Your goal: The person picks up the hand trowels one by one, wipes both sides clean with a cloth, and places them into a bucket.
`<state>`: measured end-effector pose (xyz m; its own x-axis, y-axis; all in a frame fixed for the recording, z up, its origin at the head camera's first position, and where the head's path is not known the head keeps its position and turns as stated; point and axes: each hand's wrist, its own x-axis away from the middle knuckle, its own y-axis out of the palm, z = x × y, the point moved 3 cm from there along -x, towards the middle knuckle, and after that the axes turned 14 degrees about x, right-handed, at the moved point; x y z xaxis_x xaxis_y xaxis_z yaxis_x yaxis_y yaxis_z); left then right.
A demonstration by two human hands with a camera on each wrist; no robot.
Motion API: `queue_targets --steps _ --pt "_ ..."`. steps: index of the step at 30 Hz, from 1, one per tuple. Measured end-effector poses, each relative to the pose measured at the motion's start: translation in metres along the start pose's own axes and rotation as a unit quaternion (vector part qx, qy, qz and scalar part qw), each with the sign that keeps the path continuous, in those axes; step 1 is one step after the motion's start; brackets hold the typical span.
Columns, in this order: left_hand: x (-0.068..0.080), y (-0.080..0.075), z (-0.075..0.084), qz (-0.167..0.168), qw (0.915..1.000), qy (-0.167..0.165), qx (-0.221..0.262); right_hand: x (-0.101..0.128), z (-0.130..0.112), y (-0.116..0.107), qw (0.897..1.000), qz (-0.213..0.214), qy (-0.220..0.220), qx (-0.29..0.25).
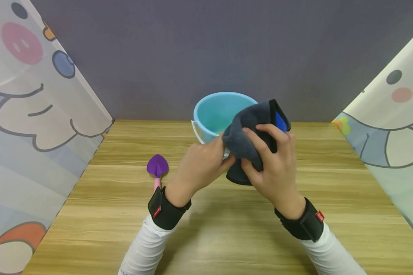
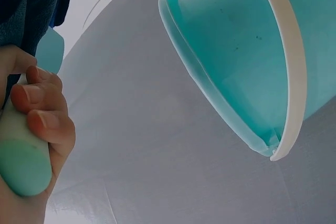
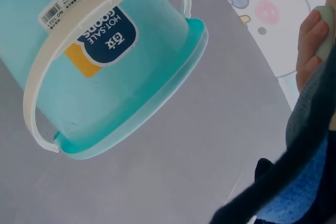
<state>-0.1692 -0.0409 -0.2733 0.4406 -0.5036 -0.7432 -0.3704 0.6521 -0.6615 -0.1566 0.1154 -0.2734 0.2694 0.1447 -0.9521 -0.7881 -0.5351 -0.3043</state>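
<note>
My left hand (image 1: pixel 206 160) grips a small white and teal object (image 2: pixel 23 166), its fingers (image 2: pixel 39 114) curled round it. In the head view that object is hidden behind the hands. My right hand (image 1: pixel 272 160) holds a dark grey cloth (image 1: pixel 251 130) with a blue patch, wrapped over the object's far end. The cloth (image 2: pixel 26 9) shows at the top left of the left wrist view, and again as the cloth (image 3: pixel 310 171) at the right of the right wrist view. Both hands hover above the table, just in front of a light blue bucket (image 1: pixel 217 114).
The bucket (image 3: pixel 105 77) has a white handle (image 3: pixel 37 103) and a dark label. A purple toy shovel (image 1: pixel 157 167) with a pink handle lies on the wooden table (image 1: pixel 227 229), left of my left wrist. Cartoon-printed panels stand on both sides, with a grey wall behind.
</note>
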Motion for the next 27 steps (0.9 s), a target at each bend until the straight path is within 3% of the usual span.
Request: queue_targets --steps 15,27 --pt "-0.002 0.001 0.001 0.010 0.9991 0.016 -0.039 -0.001 0.007 -0.001 1.000 -0.002 0.025 -0.006" --pt "-0.003 0.001 0.001 0.013 0.9993 0.009 -0.035 -0.003 0.014 -0.003 0.998 -0.005 0.055 -0.009"
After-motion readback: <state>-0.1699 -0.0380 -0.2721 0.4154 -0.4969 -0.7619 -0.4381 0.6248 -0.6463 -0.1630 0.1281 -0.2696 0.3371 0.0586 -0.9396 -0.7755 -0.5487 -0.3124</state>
